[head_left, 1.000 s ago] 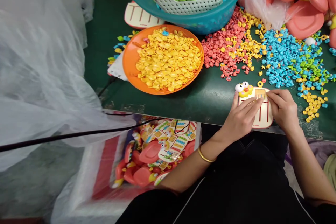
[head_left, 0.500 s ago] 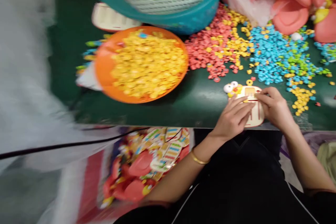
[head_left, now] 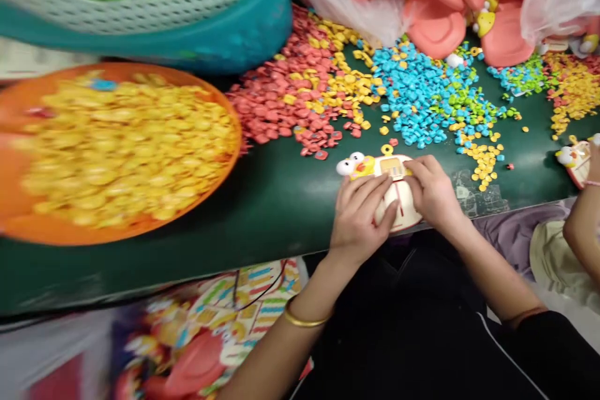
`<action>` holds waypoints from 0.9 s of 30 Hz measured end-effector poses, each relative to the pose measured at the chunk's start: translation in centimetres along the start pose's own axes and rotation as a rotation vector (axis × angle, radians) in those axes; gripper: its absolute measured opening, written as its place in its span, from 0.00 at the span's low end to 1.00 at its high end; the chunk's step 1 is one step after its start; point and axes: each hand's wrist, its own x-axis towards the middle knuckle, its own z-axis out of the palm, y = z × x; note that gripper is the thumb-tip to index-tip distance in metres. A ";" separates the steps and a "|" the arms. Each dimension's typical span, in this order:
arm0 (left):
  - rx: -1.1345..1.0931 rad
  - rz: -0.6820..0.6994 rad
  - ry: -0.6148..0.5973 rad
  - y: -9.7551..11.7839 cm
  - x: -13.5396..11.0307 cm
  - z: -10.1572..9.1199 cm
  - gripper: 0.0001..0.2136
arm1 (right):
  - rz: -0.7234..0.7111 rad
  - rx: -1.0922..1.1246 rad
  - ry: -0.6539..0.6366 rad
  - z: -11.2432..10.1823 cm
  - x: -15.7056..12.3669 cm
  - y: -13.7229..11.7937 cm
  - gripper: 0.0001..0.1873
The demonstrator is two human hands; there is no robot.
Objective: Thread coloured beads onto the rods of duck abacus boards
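A cream toy panel with a red rim, grooves and a yellow bird head with bulging white eyes lies at the table's front edge. My left hand holds it from the left, fingers laid across its face and thumb near the lower part. At the panel's upper right edge, my right hand has its fingertips pinched together. Whatever is in that pinch is too small and blurred to name. Just behind the panel lies a small yellow ring.
An orange basin of yellow pieces stands left, before a teal tub holding a white basket. Red pieces, blue pieces and salmon-coloured shells lie behind. Another person's arm is at right.
The view has swung right and come closer, so the basin and panel appear farther left. Another person's arm and a second toy now show at right. Both my hands stay on the panel.
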 end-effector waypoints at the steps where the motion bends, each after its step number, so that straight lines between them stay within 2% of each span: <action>1: 0.009 -0.028 -0.010 0.2 -0.1 -0.1 0.19 | 0.001 0.007 -0.006 -0.1 0.1 -0.1 0.12; 3: -0.003 -0.064 -0.066 0.4 -0.4 -0.2 0.20 | -0.020 0.031 -0.029 -0.8 0.2 -0.1 0.10; 5: -0.034 -0.076 -0.106 0.7 -0.5 -0.3 0.20 | -0.029 0.029 -0.008 -2.3 0.0 0.7 0.08; 7: -0.061 -0.087 -0.079 0.8 -0.6 -0.4 0.18 | 0.044 -0.068 0.133 -4.9 -0.8 2.8 0.09; 9: -0.076 -0.097 -0.026 0.9 -0.6 -0.4 0.17 | 0.208 -0.268 0.352 -8.0 -2.2 5.9 0.16; 10: -0.073 -0.101 -0.008 1.0 -0.6 -0.3 0.17 | 0.288 -0.360 0.395 -9.5 -2.9 7.7 0.19; 13: -0.032 -0.103 -0.018 1.1 -0.6 -0.1 0.19 | 0.379 -0.468 0.351 -12.7 -4.9 12.1 0.16; 16: -0.024 -0.107 -0.041 1.2 -0.7 0.1 0.19 | 0.415 -0.479 0.376 -13.2 -4.6 13.4 0.12; 19: -0.035 -0.139 0.007 1.3 -1.0 0.3 0.18 | 0.408 -0.454 0.404 -11.4 -1.8 10.9 0.11; 21: -0.018 -0.156 0.010 1.4 -1.1 0.3 0.19 | 0.328 -0.363 0.387 -9.4 0.7 7.7 0.11; 23: 0.012 -0.144 -0.033 1.6 -1.1 0.2 0.19 | 0.202 -0.203 0.307 -6.7 3.2 4.0 0.10; 24: 0.024 -0.132 -0.052 1.6 -1.1 0.3 0.18 | 0.126 -0.117 0.230 -5.2 4.5 1.9 0.09; 27: 0.020 -0.114 -0.041 1.5 -1.3 0.6 0.15 | -0.123 0.098 -0.168 0.0 8.2 -4.4 0.08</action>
